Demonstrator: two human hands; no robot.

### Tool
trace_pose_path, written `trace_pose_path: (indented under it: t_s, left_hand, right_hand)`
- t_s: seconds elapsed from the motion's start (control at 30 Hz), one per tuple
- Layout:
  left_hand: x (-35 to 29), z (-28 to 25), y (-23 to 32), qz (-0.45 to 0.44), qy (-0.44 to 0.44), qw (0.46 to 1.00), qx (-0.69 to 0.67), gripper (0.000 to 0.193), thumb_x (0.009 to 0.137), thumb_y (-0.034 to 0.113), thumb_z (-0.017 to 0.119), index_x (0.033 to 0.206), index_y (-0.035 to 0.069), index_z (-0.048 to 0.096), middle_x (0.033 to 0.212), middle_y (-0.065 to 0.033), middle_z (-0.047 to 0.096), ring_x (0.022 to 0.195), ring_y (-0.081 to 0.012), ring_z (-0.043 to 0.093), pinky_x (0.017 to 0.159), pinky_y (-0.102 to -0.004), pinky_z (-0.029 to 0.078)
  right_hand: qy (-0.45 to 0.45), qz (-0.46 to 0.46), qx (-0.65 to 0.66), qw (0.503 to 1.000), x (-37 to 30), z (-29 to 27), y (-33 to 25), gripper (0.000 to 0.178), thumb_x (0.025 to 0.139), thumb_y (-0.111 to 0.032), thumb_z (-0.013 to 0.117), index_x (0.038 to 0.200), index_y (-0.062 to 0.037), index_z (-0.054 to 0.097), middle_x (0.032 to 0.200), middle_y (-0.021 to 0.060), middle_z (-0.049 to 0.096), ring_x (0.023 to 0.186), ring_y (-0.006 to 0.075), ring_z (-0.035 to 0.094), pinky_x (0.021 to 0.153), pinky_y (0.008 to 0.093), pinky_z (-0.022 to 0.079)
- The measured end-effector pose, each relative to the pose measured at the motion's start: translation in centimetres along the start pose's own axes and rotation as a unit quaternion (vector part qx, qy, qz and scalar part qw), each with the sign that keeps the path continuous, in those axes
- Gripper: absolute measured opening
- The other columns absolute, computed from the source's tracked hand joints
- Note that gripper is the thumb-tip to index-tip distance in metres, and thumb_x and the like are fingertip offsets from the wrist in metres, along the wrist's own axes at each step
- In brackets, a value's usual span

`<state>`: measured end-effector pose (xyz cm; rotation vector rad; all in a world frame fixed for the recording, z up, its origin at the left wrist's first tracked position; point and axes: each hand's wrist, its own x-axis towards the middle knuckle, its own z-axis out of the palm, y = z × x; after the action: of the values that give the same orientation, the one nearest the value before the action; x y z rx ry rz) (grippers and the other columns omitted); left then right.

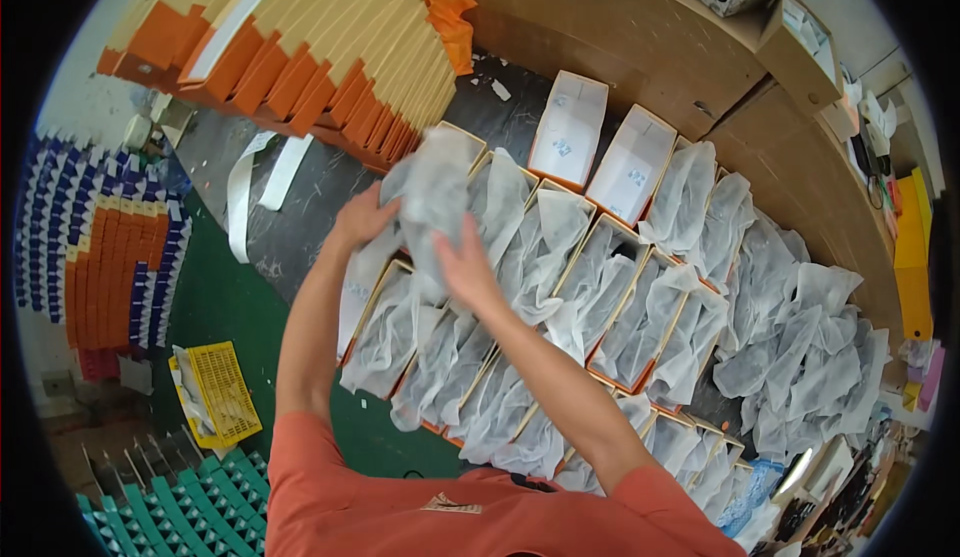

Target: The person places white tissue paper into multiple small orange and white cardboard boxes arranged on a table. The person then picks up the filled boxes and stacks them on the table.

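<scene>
Between my hands is a pale bundle wrapped in thin white tissue paper point(436, 195), smeared by motion; what lies inside it is hidden. My left hand point(367, 219) grips its left side. At its lower right, my right hand point(466, 267) presses against it with slightly spread fingers. The bundle is over the left end of several rows of open shoe boxes with orange sides. Tissue-wrapped bundles point(385, 329) fill most of them. Two boxes behind the rows, one white-lined box point(567, 132) and another white-lined box point(632, 165), hold no bundle.
Stacked orange and tan boxes point(300, 57) rise at the back left, near white strips point(285, 172) on the dark table point(270, 247). Loose tissue-wrapped bundles point(800, 337) pile up at the right. Cardboard point(600, 32) walls the back. A yellow crate point(228, 397) sits lower left.
</scene>
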<state>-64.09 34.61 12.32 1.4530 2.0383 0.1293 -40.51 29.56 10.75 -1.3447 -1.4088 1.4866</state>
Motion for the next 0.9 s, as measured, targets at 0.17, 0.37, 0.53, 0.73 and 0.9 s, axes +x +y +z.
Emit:
trace_pose_path:
  t_s: [0.17, 0.37, 0.53, 0.73, 0.9]
  left_hand:
    - [10.6, 9.3, -5.4, 0.171, 0.029, 0.984, -0.027, 0.072, 0.099, 0.048, 0.051, 0.150, 0.000, 0.037, 0.151, -0.0266, 0.040, 0.143, -0.0391, 0.033, 0.119, -0.0434, 0.025]
    - [10.3, 14.0, -8.3, 0.180, 0.193, 0.965, 0.008, 0.057, 0.101, 0.033, 0.055, 0.143, -0.005, 0.044, 0.143, -0.0259, 0.047, 0.134, -0.0392, 0.043, 0.114, -0.0431, 0.031]
    - [-4.7, 17.2, 9.4, 0.113, 0.310, 0.941, -0.072, 0.053, 0.103, 0.032, 0.054, 0.141, -0.004, 0.046, 0.140, -0.0256, 0.049, 0.128, -0.0369, 0.049, 0.105, -0.0399, 0.042]
    - [-24.4, 33.2, 23.6, 0.230, 0.020, 0.933, -0.276, 0.043, 0.097, 0.011, 0.060, 0.137, -0.002, 0.050, 0.139, -0.0144, 0.051, 0.122, -0.0249, 0.054, 0.100, -0.0351, 0.047]
    - [-31.2, 43.6, 38.3, 0.254, -0.168, 0.923, -0.236, 0.049, 0.095, 0.014, 0.065, 0.139, 0.000, 0.049, 0.138, -0.0147, 0.052, 0.124, -0.0262, 0.054, 0.102, -0.0381, 0.047]
  right_hand:
    - [-0.190, -0.233, 0.039, 0.953, -7.9, -3.1, -3.7, 0.067, 0.096, -0.028, 0.062, 0.150, -0.0011, 0.033, 0.148, 0.0216, 0.044, 0.129, 0.0345, 0.052, 0.107, 0.0432, 0.042]
    - [0.160, -0.034, -0.074, 0.984, -26.3, -27.4, 9.8, 0.041, 0.091, -0.006, 0.066, 0.131, -0.0045, 0.058, 0.119, 0.0096, 0.065, 0.110, 0.0202, 0.062, 0.095, 0.0342, 0.049]
    - [0.565, 0.117, -0.280, 0.767, -43.3, -50.8, 18.4, 0.034, 0.090, -0.020, 0.065, 0.119, -0.0006, 0.065, 0.108, 0.0178, 0.070, 0.096, 0.0277, 0.069, 0.081, 0.0365, 0.054]
    - [0.619, 0.109, -0.323, 0.708, -41.5, -71.7, 24.2, 0.065, 0.086, -0.038, 0.070, 0.130, 0.0071, 0.053, 0.130, 0.0295, 0.056, 0.121, 0.0432, 0.054, 0.102, 0.0458, 0.044]
    - [0.590, 0.158, -0.270, 0.744, -36.6, -79.4, 26.5, 0.081, 0.080, -0.033, 0.074, 0.139, 0.0096, 0.038, 0.130, 0.0316, 0.052, 0.120, 0.0462, 0.053, 0.101, 0.0479, 0.044]
